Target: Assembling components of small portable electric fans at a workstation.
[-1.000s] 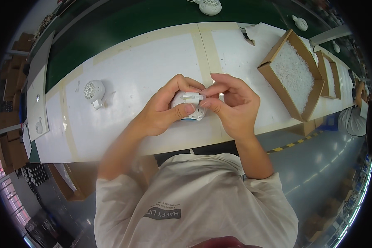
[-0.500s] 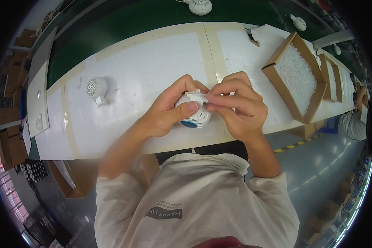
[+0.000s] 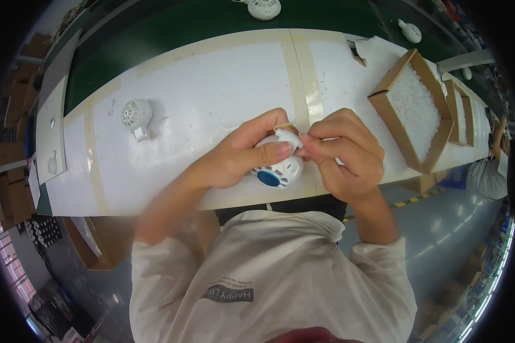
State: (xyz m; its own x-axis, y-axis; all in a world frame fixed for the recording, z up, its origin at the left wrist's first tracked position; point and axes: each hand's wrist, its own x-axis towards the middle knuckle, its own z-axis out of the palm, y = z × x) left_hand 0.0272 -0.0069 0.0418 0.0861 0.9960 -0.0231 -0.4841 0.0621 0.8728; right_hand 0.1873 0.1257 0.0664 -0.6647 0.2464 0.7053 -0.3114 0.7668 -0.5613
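Note:
My left hand point(image 3: 243, 151) is wrapped round a small white fan point(image 3: 284, 170), its thumb lying across the top of the housing. A blue disc sits on the fan's near face, and a white bracket-like neck sticks up from its far side. My right hand point(image 3: 349, 157) pinches at the right end of that neck with thumb and forefinger. Whatever lies between those fingertips is too small and covered to make out. Another white fan point(image 3: 136, 113) with a web-like grille rests on the table to the left.
A cardboard tray point(image 3: 377, 103) full of small clear plastic pieces stands at the right, a second tray point(image 3: 468, 120) beyond it. The white tabletop point(image 3: 212, 80) has tape seams. Behind it runs a green belt point(image 3: 171, 28) carrying white fans point(image 3: 263, 8). A person point(image 3: 489, 177) is at the far right.
The fan in my hands has tilted, showing more of its blue disc. My right hand has shifted slightly right, still pinching at the neck. The fans on the belt have moved left.

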